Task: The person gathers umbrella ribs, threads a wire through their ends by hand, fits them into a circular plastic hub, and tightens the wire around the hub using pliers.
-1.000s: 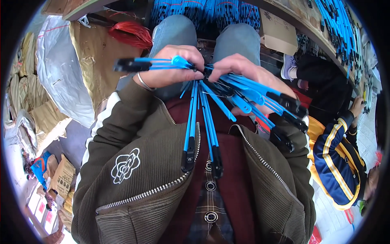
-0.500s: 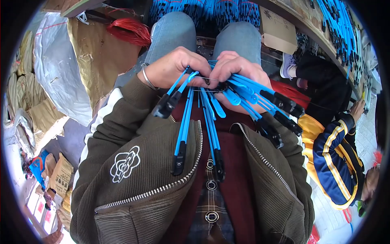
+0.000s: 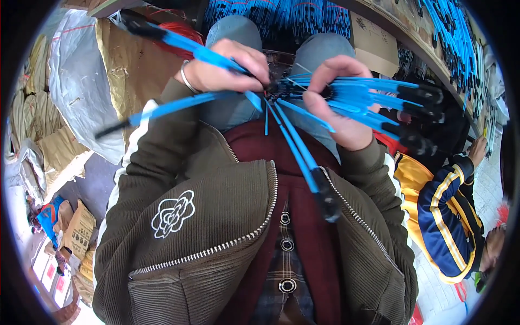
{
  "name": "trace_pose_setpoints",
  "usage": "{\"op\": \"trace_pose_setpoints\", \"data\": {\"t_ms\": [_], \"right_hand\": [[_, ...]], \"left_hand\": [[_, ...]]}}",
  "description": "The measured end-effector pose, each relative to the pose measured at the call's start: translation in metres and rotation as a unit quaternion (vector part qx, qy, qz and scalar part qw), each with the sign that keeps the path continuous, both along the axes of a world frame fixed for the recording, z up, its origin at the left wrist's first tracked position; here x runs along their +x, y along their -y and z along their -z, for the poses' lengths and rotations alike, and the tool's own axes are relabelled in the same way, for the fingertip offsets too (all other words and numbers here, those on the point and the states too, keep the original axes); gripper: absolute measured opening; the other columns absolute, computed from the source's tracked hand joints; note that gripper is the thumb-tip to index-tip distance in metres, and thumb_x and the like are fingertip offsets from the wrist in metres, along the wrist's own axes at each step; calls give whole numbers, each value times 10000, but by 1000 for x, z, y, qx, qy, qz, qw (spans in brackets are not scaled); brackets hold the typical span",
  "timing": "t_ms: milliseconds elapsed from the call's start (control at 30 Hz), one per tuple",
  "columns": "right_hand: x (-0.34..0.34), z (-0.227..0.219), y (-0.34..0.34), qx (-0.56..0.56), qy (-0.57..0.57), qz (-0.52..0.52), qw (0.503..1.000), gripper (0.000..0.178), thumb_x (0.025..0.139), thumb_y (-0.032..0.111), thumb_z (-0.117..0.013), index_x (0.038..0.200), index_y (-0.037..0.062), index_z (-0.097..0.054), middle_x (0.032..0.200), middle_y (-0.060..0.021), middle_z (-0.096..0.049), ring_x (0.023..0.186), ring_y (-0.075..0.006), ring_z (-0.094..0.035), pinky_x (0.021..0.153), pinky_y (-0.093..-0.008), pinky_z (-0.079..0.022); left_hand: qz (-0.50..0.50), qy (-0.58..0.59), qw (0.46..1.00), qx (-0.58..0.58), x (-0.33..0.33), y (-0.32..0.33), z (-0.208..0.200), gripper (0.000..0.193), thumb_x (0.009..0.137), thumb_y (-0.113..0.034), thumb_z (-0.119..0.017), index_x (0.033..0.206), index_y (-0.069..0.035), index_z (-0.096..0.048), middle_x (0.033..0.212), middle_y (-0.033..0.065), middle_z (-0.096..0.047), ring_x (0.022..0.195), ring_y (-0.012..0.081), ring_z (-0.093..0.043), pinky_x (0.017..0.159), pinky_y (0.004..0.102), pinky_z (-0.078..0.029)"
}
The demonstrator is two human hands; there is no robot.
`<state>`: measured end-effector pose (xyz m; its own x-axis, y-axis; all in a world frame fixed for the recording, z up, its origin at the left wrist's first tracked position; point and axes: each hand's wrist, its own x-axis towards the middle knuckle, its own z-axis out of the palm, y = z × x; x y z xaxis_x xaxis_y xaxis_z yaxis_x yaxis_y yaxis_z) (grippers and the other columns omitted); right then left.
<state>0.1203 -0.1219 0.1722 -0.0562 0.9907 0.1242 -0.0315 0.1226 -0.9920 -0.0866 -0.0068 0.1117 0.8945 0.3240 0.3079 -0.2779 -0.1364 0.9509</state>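
Nothing but the two hands visibly carries the ribbed frame (image 3: pixel 295 138); it is held in the air above the gap between the knees (image 3: pixel 234 33), in front of the open jacket (image 3: pixel 195 233). Its dark hub (image 3: pixel 273 86) lies immediately right of the fingers of the left hand (image 3: pixel 230 70), which are pressed together there; whether they pinch the hub itself or the rib roots cannot be told. The left hand is plainly the nearer to the hub, while the right hand (image 3: pixel 349 130) is apart from it.

From the left fingers one blue rib (image 3: pixel 208 56) runs outward to the upper left, and a lower rib (image 3: pixel 168 107) slants down and left across the left sleeve. A central pair (image 3: pixel 302 153) points down and right, its black ends over the jacket's opening.

The gathered bundle (image 3: pixel 374 97) has its long axis almost level, running from the right hand to blurred black ends farther right. The right thumb and forefinger tips are apart, curved about these ribs; how firmly the other fingers hold is hidden. A thin wire (image 3: pixel 295 82) shows between the hands. Beyond, at upper right, more ribs (image 3: pixel 447 40) hang over the edge of the worktop (image 3: pixel 395 21).
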Motion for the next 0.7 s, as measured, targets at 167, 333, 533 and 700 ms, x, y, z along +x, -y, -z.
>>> {"op": "trace_pose_setpoints", "data": {"t_ms": [167,333,533,700], "right_hand": [[22,4,-1,66,-24,-61,996,456,702,-1,-681,1091,44,-448,738,-39,-557,721,-155,-544,794,-356,-445],[11,4,2,84,-9,-2,996,451,708,-5,-672,1093,28,-439,758,-47,-568,730,-147,-545,888,-372,-408],[-4,14,-4,82,-3,108,991,432,733,-64,-627,1101,11,-415,827,-63,-562,722,-104,-551,644,-234,-474],[-10,7,-7,22,-37,103,994,441,732,-33,-649,1099,6,-409,838,-59,-566,750,-106,-544,813,-296,-446]], "left_hand": [[52,108,986,-114,-16,-20,20,160,709,-84,-626,822,29,-627,747,158,-582,679,242,-547,621,329,-432],[27,85,985,-146,-2,-9,17,102,778,-51,-629,846,26,-631,793,118,-598,712,197,-555,643,286,-440],[-99,-16,989,-111,16,10,3,108,774,-76,-619,811,25,-607,762,85,-572,697,162,-529,631,281,-423],[-135,-28,984,-114,19,12,1,117,727,-68,-624,772,27,-573,710,102,-545,667,190,-501,602,310,-414]]}}
